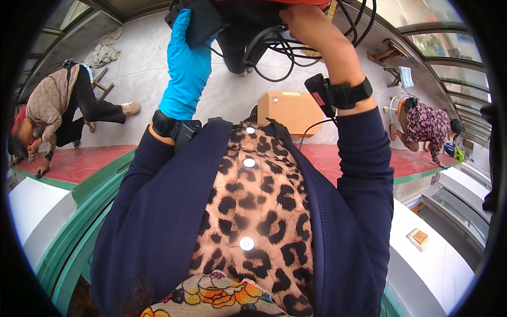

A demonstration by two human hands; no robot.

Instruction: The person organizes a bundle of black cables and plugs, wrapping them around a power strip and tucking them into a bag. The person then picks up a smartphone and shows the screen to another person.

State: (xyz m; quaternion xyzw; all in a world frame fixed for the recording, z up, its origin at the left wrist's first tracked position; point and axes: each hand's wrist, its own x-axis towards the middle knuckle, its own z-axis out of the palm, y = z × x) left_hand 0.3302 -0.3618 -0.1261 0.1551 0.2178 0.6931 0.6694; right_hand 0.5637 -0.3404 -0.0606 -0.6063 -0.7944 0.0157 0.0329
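Observation:
My left hand (186, 55) wears a long blue glove and grips a flat black device (202, 24) at the top of the view. My right hand (301, 21) is bare, its fingers curled beside a dark item with red fabric (273, 2) above it. What those fingers touch is hidden. Looped black cables (285, 51) hang just below the right hand. Both wrists carry straps: a black module (188, 130) on the left and another black module (320, 95) on the right, with a thin wire running from it.
A cardboard box (289, 113) stands on the grey tiled floor (146, 71) before me. One person (55, 99) bends at far left, another (425, 119) crouches at right. Wooden stools (388, 51) stand near the windows. A red ledge (323, 158) with green edging runs beside me.

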